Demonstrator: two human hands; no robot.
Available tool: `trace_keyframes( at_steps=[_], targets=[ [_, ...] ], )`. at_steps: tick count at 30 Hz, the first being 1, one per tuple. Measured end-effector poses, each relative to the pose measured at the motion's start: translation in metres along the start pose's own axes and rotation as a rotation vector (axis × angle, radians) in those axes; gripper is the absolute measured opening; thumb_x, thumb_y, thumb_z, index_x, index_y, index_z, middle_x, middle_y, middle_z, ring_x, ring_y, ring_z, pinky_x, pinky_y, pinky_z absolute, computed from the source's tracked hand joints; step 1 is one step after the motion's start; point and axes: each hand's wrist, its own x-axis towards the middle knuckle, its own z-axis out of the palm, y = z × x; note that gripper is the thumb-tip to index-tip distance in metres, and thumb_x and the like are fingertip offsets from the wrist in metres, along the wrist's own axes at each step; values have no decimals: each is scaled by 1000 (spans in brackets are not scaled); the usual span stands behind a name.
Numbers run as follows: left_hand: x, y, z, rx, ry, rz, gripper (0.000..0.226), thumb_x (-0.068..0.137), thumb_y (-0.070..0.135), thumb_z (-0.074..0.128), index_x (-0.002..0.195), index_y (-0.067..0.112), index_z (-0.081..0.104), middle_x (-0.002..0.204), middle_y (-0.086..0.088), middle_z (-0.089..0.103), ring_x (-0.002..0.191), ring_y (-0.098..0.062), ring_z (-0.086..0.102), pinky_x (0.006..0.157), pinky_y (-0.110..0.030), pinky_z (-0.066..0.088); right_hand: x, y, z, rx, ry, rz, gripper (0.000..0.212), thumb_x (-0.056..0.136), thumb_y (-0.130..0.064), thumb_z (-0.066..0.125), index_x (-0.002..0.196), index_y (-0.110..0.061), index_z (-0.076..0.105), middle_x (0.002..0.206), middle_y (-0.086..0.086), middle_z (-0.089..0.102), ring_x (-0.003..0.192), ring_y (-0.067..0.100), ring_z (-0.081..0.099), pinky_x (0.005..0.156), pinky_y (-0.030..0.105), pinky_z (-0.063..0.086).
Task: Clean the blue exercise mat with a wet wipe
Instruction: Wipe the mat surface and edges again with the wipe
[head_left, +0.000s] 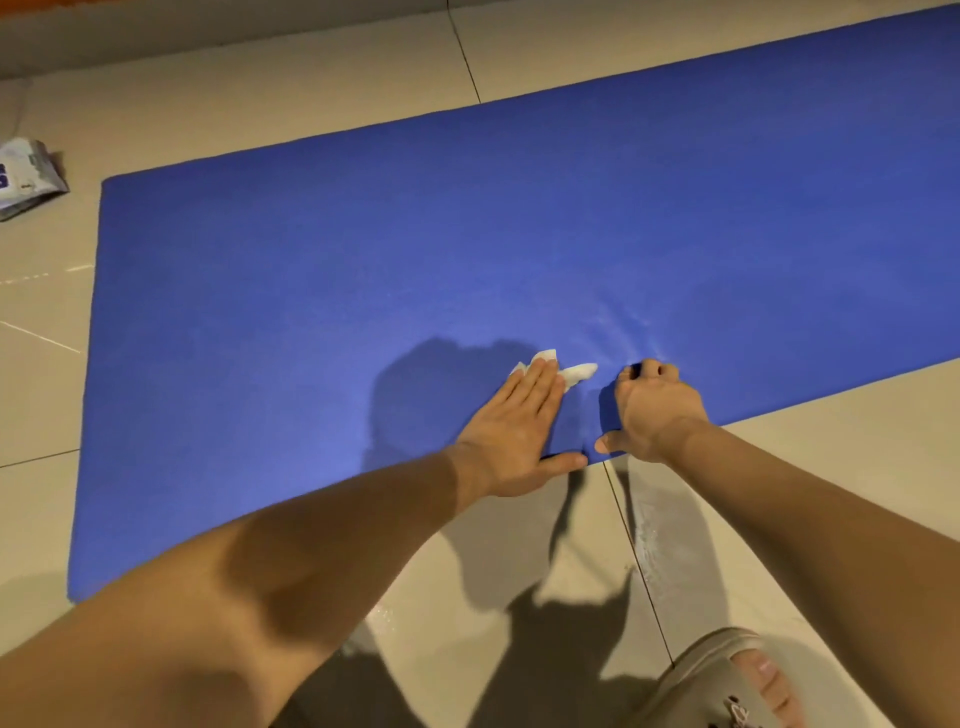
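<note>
A blue exercise mat (415, 249) lies flat on the tiled floor and runs from lower left to upper right. My left hand (519, 426) lies flat near the mat's near edge, its straight fingers pressing a crumpled white wet wipe (576, 372) onto the mat. Bits of the wipe stick out past the fingertips. Just to the right, my right hand (655, 410) rests on the mat's near edge with its fingers bent and fingertips pushed into the surface, the thumb stretched along the edge. The mat puckers a little in front of those fingertips.
A pack of wet wipes (28, 176) lies on the pale floor tiles (810, 467) at the far left, beyond the mat's short end. My foot in a beige sandal (727, 686) stands at the bottom right. A wet streak shines on the tile below my right hand.
</note>
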Motion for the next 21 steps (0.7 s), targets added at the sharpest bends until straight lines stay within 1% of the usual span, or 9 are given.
trace_keyframes(
  at_steps=[1, 5, 8, 10, 13, 14, 17, 19, 21],
  targets=[
    [-2, 2, -1, 12, -4, 23, 97, 100, 67, 40, 157, 29, -28, 171, -1, -13, 156, -16, -20, 129, -45, 1, 1, 0, -2, 0, -9, -2, 101, 77, -69, 72, 147, -5, 36, 147, 19, 35, 137, 38, 35, 91, 38, 50],
    [-79, -18, -7, 94, -88, 137, 96, 101, 61, 47, 163, 10, -7, 172, -5, -6, 158, -24, -13, 128, -47, 7, 1, -3, -8, -24, -27, -4, 96, 79, -67, 73, 143, -4, 41, 144, 20, 36, 135, 39, 37, 85, 38, 52],
    [-146, -41, -6, 133, -120, 110, 105, 96, 64, 55, 161, 0, 3, 171, -13, -3, 158, -30, -4, 126, -51, 19, -1, 1, -4, -2, -12, 9, 100, 78, -69, 72, 145, -3, 38, 142, 18, 36, 135, 38, 36, 74, 36, 49],
    [-165, -50, -7, 132, -96, 103, 111, 91, 69, 60, 161, -2, 9, 170, -17, 3, 158, -30, 2, 123, -52, 24, -2, 2, 0, -3, 18, 4, 102, 78, -71, 70, 146, -3, 36, 142, 17, 37, 134, 37, 37, 75, 36, 49],
    [-139, -46, -14, 245, -255, 63, 115, 91, 80, 40, 161, 4, -12, 170, -13, -16, 156, -25, -18, 128, -47, 10, -1, 1, 2, -18, 41, 9, 102, 77, -71, 71, 145, -3, 37, 141, 18, 38, 133, 38, 38, 79, 37, 49],
    [-121, -41, -16, 251, -241, 81, 114, 91, 82, 36, 161, 7, -14, 170, -9, -17, 156, -24, -20, 128, -45, 6, 0, 0, 2, -18, 38, 9, 101, 76, -71, 72, 144, -3, 39, 140, 18, 39, 132, 38, 39, 78, 37, 48],
    [-54, -19, -9, 133, -178, 106, 113, 90, 83, 39, 162, 12, -11, 171, -4, -14, 155, -21, -21, 128, -41, -4, 2, -1, 3, -12, 31, 7, 99, 75, -69, 74, 142, -4, 41, 137, 17, 40, 128, 37, 41, 75, 37, 45],
    [-10, -4, 0, 202, -188, 102, 113, 91, 82, 36, 162, 4, -6, 170, -14, -14, 155, -25, -22, 128, -45, 0, 3, 0, 4, -8, 40, 5, 98, 75, -70, 73, 142, -6, 41, 137, 16, 40, 127, 36, 42, 81, 36, 48],
    [11, 4, 3, 237, -200, 98, 110, 93, 79, 35, 162, 2, -3, 169, -17, -14, 155, -27, -20, 127, -45, 2, 3, 2, 4, -6, 51, -8, 97, 76, -72, 71, 142, -8, 41, 136, 15, 40, 125, 34, 42, 86, 36, 49]
  ],
)
